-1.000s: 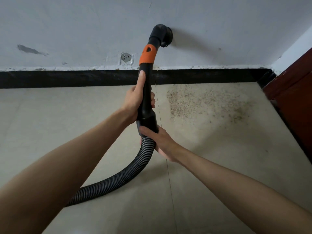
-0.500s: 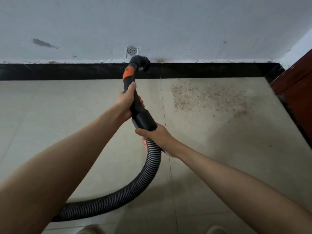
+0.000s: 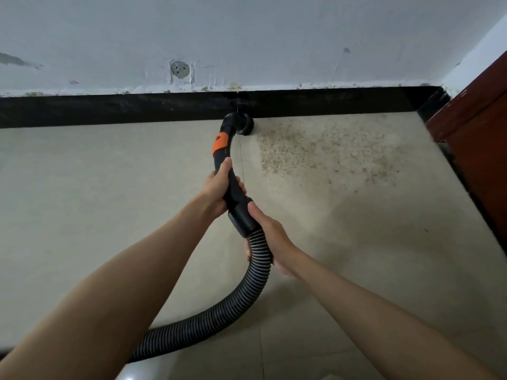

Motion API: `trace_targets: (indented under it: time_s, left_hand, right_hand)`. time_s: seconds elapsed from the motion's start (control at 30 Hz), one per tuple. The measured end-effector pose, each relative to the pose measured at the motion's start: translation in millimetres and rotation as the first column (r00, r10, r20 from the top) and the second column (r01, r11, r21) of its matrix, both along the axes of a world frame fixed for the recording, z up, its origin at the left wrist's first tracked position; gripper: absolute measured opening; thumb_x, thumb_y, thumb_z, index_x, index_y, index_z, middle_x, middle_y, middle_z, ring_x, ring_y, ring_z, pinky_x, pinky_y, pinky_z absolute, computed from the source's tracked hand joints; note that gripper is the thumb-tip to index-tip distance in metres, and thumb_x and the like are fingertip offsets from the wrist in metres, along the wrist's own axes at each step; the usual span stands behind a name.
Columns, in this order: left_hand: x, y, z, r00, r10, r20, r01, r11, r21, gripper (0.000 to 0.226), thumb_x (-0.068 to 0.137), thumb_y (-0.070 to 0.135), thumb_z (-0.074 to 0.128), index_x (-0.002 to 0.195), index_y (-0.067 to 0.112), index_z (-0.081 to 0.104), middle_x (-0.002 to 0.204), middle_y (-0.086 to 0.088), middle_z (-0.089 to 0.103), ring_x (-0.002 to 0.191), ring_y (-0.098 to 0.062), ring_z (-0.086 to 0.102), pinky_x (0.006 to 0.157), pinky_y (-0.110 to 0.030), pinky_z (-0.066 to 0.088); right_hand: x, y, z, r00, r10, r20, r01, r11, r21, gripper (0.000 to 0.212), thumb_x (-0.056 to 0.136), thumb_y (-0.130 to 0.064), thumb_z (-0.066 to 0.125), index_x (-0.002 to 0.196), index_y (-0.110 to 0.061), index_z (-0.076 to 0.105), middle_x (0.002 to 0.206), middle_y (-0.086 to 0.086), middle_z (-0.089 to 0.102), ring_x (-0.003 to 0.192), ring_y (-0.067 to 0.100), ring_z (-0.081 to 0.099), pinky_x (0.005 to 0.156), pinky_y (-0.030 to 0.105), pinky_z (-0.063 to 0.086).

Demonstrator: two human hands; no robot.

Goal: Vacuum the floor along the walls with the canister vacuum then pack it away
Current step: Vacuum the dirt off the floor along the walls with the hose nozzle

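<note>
At the baseboard (image 3: pixel 109 108), both hands' grips hold the vacuum wand (image 3: pixel 231 185): left hand (image 3: pixel 216 190) above right hand (image 3: pixel 270 238).

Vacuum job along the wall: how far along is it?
Done: little visible. In hand: both hands, left hand and right hand, hold the hose, brush nozzle at the black skirting. Left: the debris patch, then packing away.

No text, label, brand, number or sign can be read anywhere in the view. A small dark mark is seen on the orange band (image 3: pixel 219 144) of the vacuum handle, but nothing legible is shown.
</note>
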State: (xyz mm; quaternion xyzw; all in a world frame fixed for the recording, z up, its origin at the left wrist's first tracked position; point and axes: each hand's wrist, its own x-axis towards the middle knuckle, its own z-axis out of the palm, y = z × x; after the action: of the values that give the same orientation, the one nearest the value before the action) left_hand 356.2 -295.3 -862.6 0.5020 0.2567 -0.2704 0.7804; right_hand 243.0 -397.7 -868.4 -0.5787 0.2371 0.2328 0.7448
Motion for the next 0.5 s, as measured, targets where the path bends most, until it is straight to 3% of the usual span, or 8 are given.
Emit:
trace_targets:
  time_s: [0.13,0.3,0.43,0.5]
  left_hand:
    - [9.1,-11.7,-8.1,0.998,-0.022,0.062,0.019,0.999,0.051,0.032,0.096,0.036,0.051,0.109,0.008,0.040,0.063,-0.005,0.046,0.048,-0.016,0.049,0.049,-0.027,0.049]
    - [14.3,-29.1,-12.5,0.991,-0.102,0.085,0.093,0.990,0.102,0.029,0.096,0.036,0.051,0.105,0.010,0.041,0.066,-0.005,0.046,0.052,-0.016,0.049,0.051,-0.028,0.050]
    - [18.3,-41.8,-14.8,0.988,-0.135,0.080,0.127,0.986,0.104,0.027,0.095,0.035,0.053,0.102,0.012,0.043,0.067,-0.006,0.048,0.052,-0.016,0.050,0.051,-0.028,0.051]
    - [18.0,-49.2,-16.6,0.984,-0.154,0.089,0.143,0.982,0.120,0.026,0.095,0.035,0.053,0.102,0.013,0.044,0.067,-0.006,0.048,0.052,-0.016,0.051,0.051,-0.028,0.051]
  right_hand:
    - [1.8,2.4,-16.8,0.990,-0.036,0.137,0.074,0.956,-0.283,0.034,0.084,-0.047,0.070,0.090,-0.017,0.054,0.079,0.001,0.060,0.071,0.017,0.058,0.064,0.026,0.044]
    - [4.8,-4.0,-29.8,0.978,-0.106,0.177,0.162,0.926,-0.340,0.030,0.083,-0.044,0.072,0.084,-0.020,0.054,0.075,-0.007,0.056,0.067,0.006,0.054,0.055,0.014,0.041]
    - [4.2,-13.7,-35.9,0.969,-0.124,0.211,0.190,0.926,-0.326,0.035,0.079,-0.051,0.071,0.084,-0.020,0.054,0.073,0.001,0.058,0.061,0.017,0.055,0.052,0.023,0.042]
    - [3.1,-17.5,-37.2,0.962,-0.155,0.224,0.225,0.914,-0.336,0.039,0.073,-0.055,0.073,0.082,-0.022,0.055,0.070,-0.004,0.059,0.060,0.011,0.056,0.052,0.019,0.042]
